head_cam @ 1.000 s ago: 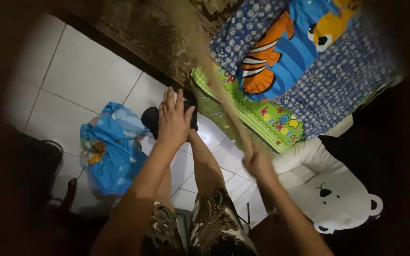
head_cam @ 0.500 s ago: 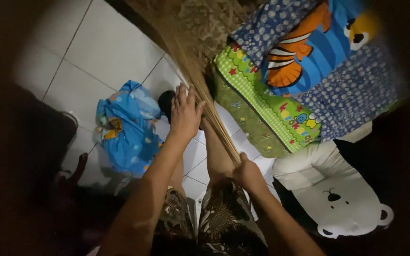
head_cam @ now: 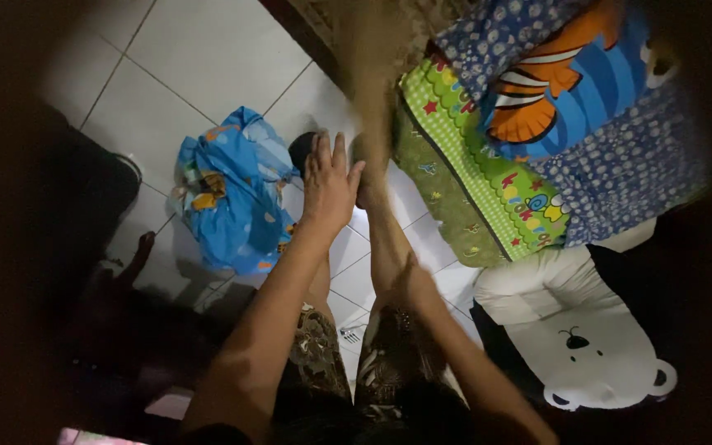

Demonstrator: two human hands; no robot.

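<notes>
The broom (head_cam: pixel 370 91) is a bundle of thin tan sticks, blurred. It slants from the right hand (head_cam: pixel 403 276) up across the white floor (head_cam: pixel 208 49), fanning out by the bedding.

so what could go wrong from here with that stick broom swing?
1. The bundled straw stick broom is blurred mid-swing right beside the open left hand; its bristles may whip the fingers.
2. The right hand grips only the broom's end, so it might slip.
3. The crumpled blue patterned cloth lies on the white tiled floor, perhaps underfoot.
</notes>
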